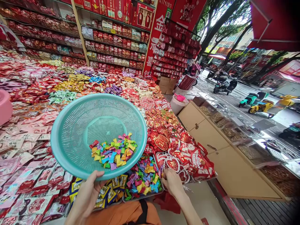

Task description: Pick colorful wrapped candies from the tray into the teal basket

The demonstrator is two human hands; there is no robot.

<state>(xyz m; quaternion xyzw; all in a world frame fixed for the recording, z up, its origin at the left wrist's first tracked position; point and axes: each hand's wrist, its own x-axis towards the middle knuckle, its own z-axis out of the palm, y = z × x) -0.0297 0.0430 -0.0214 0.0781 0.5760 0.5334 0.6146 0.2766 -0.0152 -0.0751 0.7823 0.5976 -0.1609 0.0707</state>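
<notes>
My left hand (88, 191) grips the near rim of a round turquoise plastic basket (77, 153), thumb on top of the rim and fingers beneath. Small brightly wrapped candies (114, 151) lie in a heap toward the near right of its mesh bottom. My right hand (172, 181) is low at the divider between a bin of similar colourful candies (142, 178) and the red printed packets (173, 164). Its fingers are curled, and what they hold, if anything, is hidden. Yellow-and-blue wrapped sweets (110, 193) sit under the basket's near edge.
Piles of packaged sweets (37, 115) spread left and behind. Shelves of red packets (114, 40) line the back. A pink basket (4, 106) is at the far left. To the right stand a beige cabinet (211, 147) with lidded bins and a white bucket (177, 104); scooters (226, 84) are parked outside.
</notes>
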